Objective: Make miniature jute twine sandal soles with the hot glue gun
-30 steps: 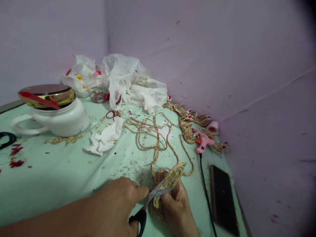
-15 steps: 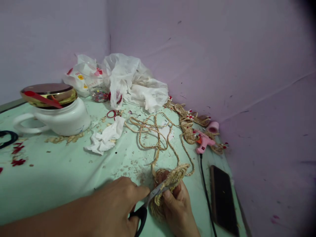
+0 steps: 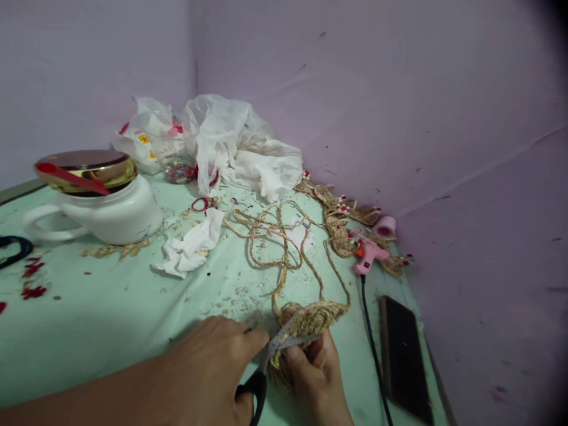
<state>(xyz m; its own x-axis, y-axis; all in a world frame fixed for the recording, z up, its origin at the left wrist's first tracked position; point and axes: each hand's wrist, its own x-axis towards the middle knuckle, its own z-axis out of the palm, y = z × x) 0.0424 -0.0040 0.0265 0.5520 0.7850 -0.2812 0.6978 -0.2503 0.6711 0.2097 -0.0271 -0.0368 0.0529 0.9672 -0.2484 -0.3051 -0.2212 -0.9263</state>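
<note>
My left hand reaches in from the left, its fingers closed in the black handles of a pair of scissors. The blades stand apart against a coiled, woven piece of braided straw cord. My right hand comes up from the bottom edge and grips this piece, thumb towards the scissors. Its other fingers are partly hidden behind the straw. Frayed straw ends hang below the blades. From the piece, a loose length of the braided cord runs back over the table in loops.
A pink glue gun with a black cable and a phone lie at the right. Finished-looking straw pieces with beads line the wall. A white mug, crumpled tissue and plastic bags stand farther left and back.
The scissor blades have spread wider. My right hand has turned the straw piece, so more of its coiled face shows and it sits a little lower.
</note>
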